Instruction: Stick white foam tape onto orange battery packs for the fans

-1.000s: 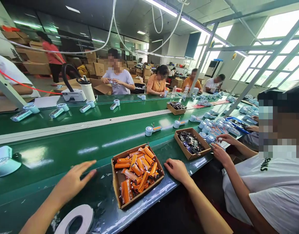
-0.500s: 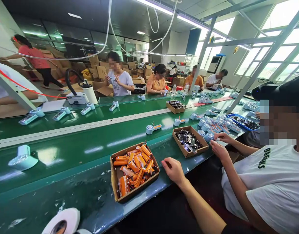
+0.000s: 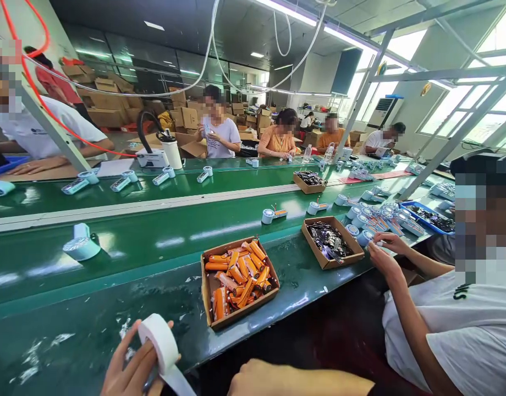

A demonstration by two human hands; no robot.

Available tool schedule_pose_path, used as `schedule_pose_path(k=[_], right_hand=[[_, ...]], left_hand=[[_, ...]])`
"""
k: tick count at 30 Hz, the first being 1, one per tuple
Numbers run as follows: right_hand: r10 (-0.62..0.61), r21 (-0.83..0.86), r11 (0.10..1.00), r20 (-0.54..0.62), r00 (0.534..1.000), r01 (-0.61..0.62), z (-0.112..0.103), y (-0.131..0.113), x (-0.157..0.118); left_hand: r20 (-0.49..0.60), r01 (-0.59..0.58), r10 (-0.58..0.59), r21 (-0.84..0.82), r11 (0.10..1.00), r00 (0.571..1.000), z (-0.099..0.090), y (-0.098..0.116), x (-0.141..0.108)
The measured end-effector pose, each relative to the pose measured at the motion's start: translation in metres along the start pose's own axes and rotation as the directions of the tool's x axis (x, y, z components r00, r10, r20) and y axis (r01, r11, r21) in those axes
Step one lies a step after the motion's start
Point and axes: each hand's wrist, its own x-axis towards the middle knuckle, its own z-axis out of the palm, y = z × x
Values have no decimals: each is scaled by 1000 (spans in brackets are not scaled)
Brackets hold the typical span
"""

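My left hand holds a roll of white tape at the bottom of the view, with fingers through its core. A loose strip of tape hangs from the roll toward the lower right. My right hand is beside it at the bottom edge; only its back and wrist show, and the fingers are out of view. Beyond both hands lies a cardboard box of orange-wrapped battery cells.
A second cardboard box holds dark parts. One pale blue handheld fan body lies on the green belt; several more are piled at right. A co-worker in a white shirt sits close on my right.
My right hand has drawn back from beside the orange cells to the bottom edge. The tape roll, earlier at the lower left, is now up in my left hand. The view has shifted left.
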Motion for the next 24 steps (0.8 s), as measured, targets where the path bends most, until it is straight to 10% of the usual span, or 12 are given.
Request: schedule_pose_path(k=[5, 8, 12, 20, 24], right_hand=[[-53, -346, 933, -413, 909, -103, -102, 12, 14], [24, -523, 804, -449, 893, -284, -144, 37, 35], [153, -650, 700, -269, 951, -297, -158, 63, 57], [153, -513, 821, -224, 962, -250, -167, 50, 47], [199, -95, 963, -380, 904, -252, -169, 56, 28]], left_hand=[[-30, 173, -173, 11, 985, 984, 38, -19, -26], [-34, 291, -289, 57, 955, 957, 53, -22, -29], [-8, 230, -230, 91, 969, 973, 61, -21, -28], [-3, 319, -323, 167, 933, 947, 45, 11, -13], [52, 429, -439, 132, 893, 897, 41, 19, -3]])
